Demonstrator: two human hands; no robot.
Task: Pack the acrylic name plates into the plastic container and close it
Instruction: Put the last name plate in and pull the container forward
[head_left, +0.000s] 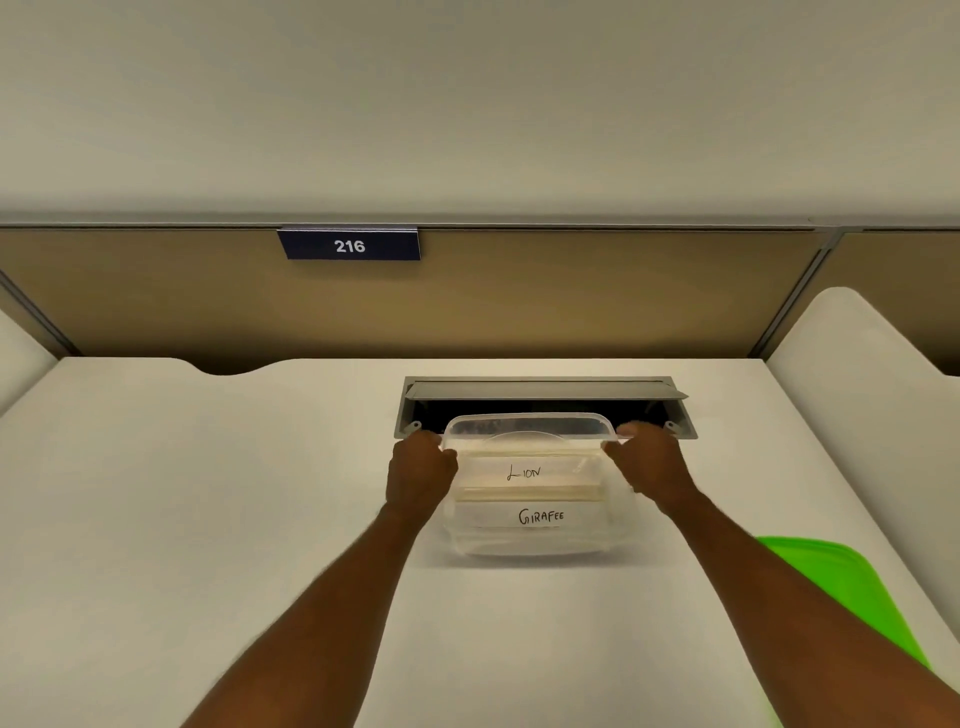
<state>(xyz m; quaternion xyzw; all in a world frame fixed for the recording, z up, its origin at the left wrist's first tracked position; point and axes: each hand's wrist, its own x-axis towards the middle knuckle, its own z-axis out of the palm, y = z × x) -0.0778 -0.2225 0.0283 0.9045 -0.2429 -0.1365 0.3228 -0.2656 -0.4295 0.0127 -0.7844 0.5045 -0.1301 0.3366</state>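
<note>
A clear plastic container stands on the white desk, in the middle. Inside it are acrylic name plates: one reading "LION" behind one reading "GIRAFEE". My left hand grips the container's left rim. On the opposite rim, my right hand holds the right side. The container has no lid on it. A bright green lid lies flat on the desk at the right, partly hidden by my right forearm.
An open grey cable hatch is set in the desk just behind the container. A brown partition with a "216" sign runs along the back. Another white surface rises at the right.
</note>
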